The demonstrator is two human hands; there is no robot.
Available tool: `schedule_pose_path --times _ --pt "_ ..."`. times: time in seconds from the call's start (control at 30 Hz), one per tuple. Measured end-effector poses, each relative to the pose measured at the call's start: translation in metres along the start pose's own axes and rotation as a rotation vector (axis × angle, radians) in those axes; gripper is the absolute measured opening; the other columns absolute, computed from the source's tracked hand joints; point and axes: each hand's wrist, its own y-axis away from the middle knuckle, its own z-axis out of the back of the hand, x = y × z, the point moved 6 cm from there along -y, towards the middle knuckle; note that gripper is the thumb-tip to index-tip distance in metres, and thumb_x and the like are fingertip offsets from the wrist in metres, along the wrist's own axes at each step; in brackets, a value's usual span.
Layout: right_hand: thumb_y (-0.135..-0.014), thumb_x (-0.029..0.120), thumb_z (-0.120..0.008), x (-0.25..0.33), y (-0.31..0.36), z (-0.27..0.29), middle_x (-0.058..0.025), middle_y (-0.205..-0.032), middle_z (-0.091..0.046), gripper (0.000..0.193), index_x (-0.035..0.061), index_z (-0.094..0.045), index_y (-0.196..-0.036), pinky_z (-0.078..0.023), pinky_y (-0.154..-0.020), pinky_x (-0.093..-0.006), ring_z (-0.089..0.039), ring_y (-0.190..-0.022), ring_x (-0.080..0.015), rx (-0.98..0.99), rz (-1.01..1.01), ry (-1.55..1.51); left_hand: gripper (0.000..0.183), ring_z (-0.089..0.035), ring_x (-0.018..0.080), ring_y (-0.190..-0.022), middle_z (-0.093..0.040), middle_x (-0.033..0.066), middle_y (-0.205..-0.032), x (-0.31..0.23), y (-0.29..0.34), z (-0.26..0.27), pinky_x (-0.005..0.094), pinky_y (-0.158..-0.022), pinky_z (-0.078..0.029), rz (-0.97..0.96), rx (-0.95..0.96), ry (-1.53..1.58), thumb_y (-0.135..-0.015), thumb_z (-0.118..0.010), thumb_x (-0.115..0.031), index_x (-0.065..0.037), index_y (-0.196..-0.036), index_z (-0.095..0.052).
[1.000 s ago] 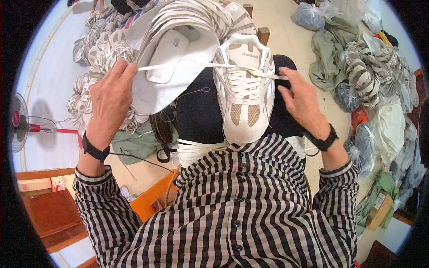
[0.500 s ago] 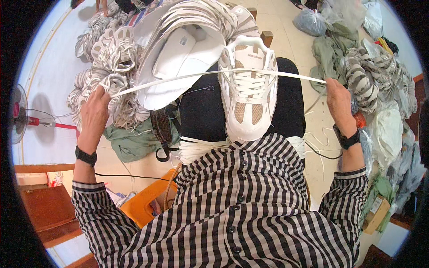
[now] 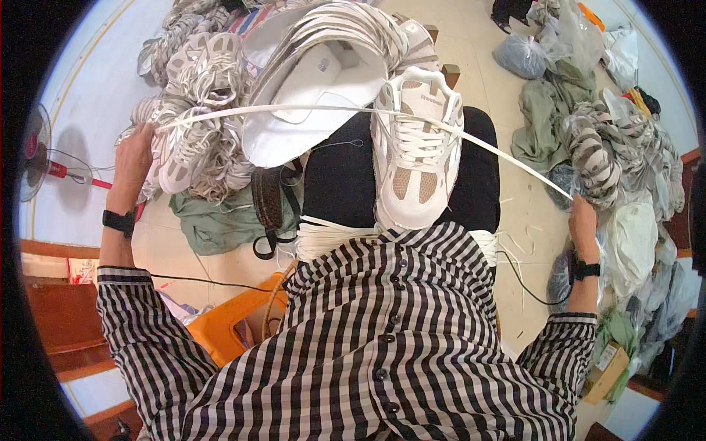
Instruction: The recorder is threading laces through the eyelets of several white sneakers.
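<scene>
A white and beige sneaker (image 3: 401, 209) rests on my lap with its toe toward me, its laces threaded through the lower eyelets. From its upper eyelets a flat white shoelace (image 3: 309, 108) stretches out to both sides. At the far left my left hand (image 3: 134, 165) is closed on one end of the shoelace, beside a heap of shoes. My right hand (image 3: 584, 229) is closed on the other end, out to the right and lower than the left hand. The fingertips of both hands are partly hidden.
White laces (image 3: 334, 241) lie across my thighs. Beyond the left knee stands a white container (image 3: 268, 151) with shoe parts over its rim. Piled shoes (image 3: 209, 73) lie at left, bundled shoe parts (image 3: 594, 158) and plastic bags (image 3: 636, 206) at right. An orange stool (image 3: 228, 320) is beside me.
My hands have spread farther apart, pulling more shoelace out to both sides. The left hand has moved outward to the left, and the right hand outward and lower, toward me.
</scene>
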Motion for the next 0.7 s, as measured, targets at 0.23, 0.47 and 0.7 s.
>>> schedule_pose_path --times 0.23,0.47,0.7 --pt "-0.086 0.001 -0.048 -0.045 0.052 -0.017 -0.0275 -0.079 -0.060 0.006 -0.0021 -0.052 -0.085 -0.046 -0.065 -0.0506 -0.059 -0.077 -0.0473 0.012 -0.289 -0.046 0.006 -0.062 0.0403 -0.076 -0.061 0.0191 -0.081 -0.009 0.048 -0.023 0.0485 -0.064 -0.049 0.044 0.233 0.030 -0.085 -0.051 -0.002 -0.002 -0.084 -0.057" --pt "-0.091 0.002 -0.045 -0.009 0.063 0.015 -0.0216 -0.081 -0.066 0.018 -0.0007 -0.061 -0.099 -0.049 -0.064 -0.0424 -0.064 -0.070 -0.0356 -0.027 -0.435 -0.029 0.006 -0.064 0.0395 -0.075 -0.063 0.0186 -0.079 -0.007 0.083 -0.043 0.0485 -0.063 -0.049 0.057 0.277 0.040 -0.080 -0.056 0.001 -0.002 -0.079 -0.060" --pt "-0.093 0.004 -0.055 0.160 -0.017 0.069 -0.0039 -0.080 -0.067 0.013 0.0011 -0.063 -0.102 -0.050 -0.065 -0.0239 -0.061 -0.072 -0.0085 -0.211 -0.095 -1.077 0.005 -0.063 0.0422 -0.074 -0.061 0.0206 -0.075 -0.021 0.103 -0.075 0.0498 -0.062 -0.048 0.084 0.304 0.025 -0.081 -0.052 0.003 -0.002 -0.083 -0.054"
